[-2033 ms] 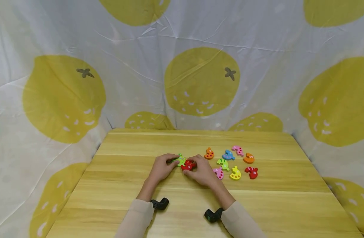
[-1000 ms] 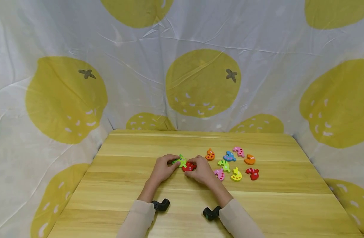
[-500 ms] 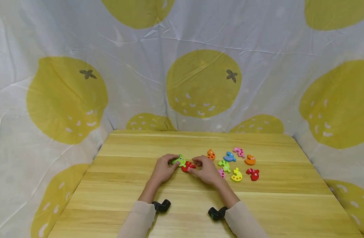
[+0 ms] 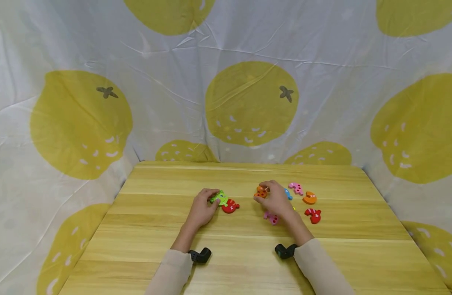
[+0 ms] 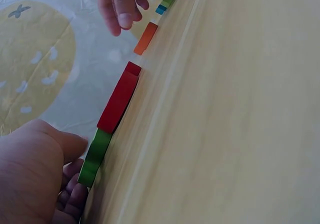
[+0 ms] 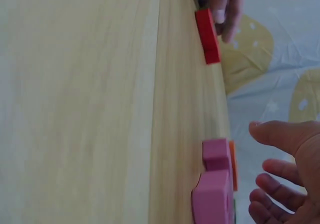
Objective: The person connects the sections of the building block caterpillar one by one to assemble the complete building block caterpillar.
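Note:
My left hand (image 4: 201, 211) holds the green puzzle piece with a smiling face (image 4: 221, 198), thumb on the near side and fingers behind it. Joined to that piece on its right is the red puzzle piece marked 2 (image 4: 230, 206), lying flat on the table. My right hand (image 4: 279, 200) hovers over the orange spotted puzzle piece (image 4: 261, 192), thumb and fingers spread to either side. In the left wrist view a gap shows between the right fingertips and the orange piece (image 5: 145, 38). The right hand partly hides the blue and yellow pieces.
Around the right hand lie other puzzle pieces: a pink one (image 4: 271, 218) nearer me, another pink one (image 4: 295, 188) farther back, an orange one marked 10 (image 4: 309, 198) and a red striped one (image 4: 313, 215). A lemon-print cloth (image 4: 167, 102) hangs behind the wooden table (image 4: 137, 229).
My right hand has let go of the red piece marked 2 and moved right and away from me to the orange spotted piece. The left hand stays at the green piece.

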